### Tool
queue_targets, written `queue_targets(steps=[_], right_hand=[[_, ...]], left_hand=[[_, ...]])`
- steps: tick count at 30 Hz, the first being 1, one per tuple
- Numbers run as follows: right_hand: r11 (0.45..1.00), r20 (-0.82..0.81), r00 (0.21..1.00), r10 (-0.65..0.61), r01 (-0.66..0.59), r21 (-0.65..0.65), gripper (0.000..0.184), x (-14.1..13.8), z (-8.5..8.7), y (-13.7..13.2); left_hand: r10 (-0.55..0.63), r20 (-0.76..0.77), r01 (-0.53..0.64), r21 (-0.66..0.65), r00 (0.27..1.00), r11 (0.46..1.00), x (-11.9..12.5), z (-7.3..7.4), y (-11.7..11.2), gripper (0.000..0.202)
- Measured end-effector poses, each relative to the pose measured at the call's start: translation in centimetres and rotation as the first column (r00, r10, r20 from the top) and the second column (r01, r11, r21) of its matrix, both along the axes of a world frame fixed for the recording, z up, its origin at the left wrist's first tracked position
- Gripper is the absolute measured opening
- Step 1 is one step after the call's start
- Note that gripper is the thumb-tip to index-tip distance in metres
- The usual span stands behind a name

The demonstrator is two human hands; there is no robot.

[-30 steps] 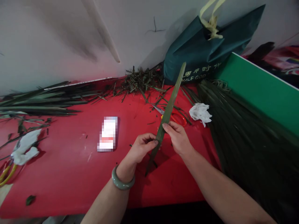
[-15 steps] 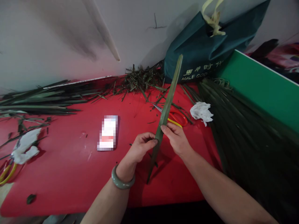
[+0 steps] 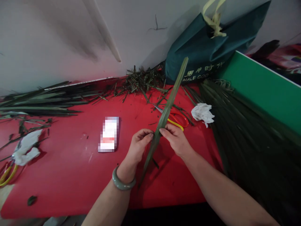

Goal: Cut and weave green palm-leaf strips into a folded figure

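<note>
A long green leaf strip (image 3: 164,116) slants across the head view above the red table, its upper end reaching in front of the teal bag. My right hand (image 3: 175,138) pinches it near the middle, thumb on top. My left hand (image 3: 141,141), with a bangle (image 3: 124,179) on the wrist, is closed with thumb and finger at the strip's left edge. Behind the strip lie scissors (image 3: 177,120) with red and yellow handles, partly hidden by it and by my right hand.
A phone (image 3: 108,134) lies on the red table (image 3: 70,175) left of my hands. Long leaves spread at the left (image 3: 47,102) and right (image 3: 249,138); cut scraps (image 3: 143,80) pile by the wall. Crumpled tissue (image 3: 203,113), other scissors (image 3: 8,174), a teal bag (image 3: 188,56) and a green panel (image 3: 261,91) surround the space.
The leaf strip has tilted further, its top going right and its lower end left. My left hand has shifted slightly left and up, to the strip's edge.
</note>
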State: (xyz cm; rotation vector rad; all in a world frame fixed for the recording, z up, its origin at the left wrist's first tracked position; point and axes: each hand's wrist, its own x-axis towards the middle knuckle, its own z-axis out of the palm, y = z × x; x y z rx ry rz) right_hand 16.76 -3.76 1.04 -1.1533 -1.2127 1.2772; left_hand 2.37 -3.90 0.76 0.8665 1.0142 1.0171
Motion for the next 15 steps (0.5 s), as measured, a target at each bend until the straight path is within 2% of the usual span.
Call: queue_targets(steps=[3, 10, 15], right_hand=[[0.998, 0.056, 0.996, 0.067, -0.067, -0.001, 0.023, -0.20, 0.24, -0.11], [0.990, 0.258, 0.958, 0.129, -0.141, 0.030, 0.019, -0.44, -0.39, -0.23], [0.992, 0.277, 0.956, 0.101, -0.116, 0.040, 0.019, -0.43, -0.60, -0.17]], left_hand=[[0.073, -0.038, -0.071, 0.049, 0.997, 0.996, -0.03, -0.15, 0.16, 0.017], [0.074, -0.185, -0.054, 0.114, 0.980, 0.992, -0.12, -0.46, 0.32, 0.014], [0.046, -0.262, -0.017, 0.114, 0.964, 0.993, -0.33, -0.74, 0.60, 0.013]])
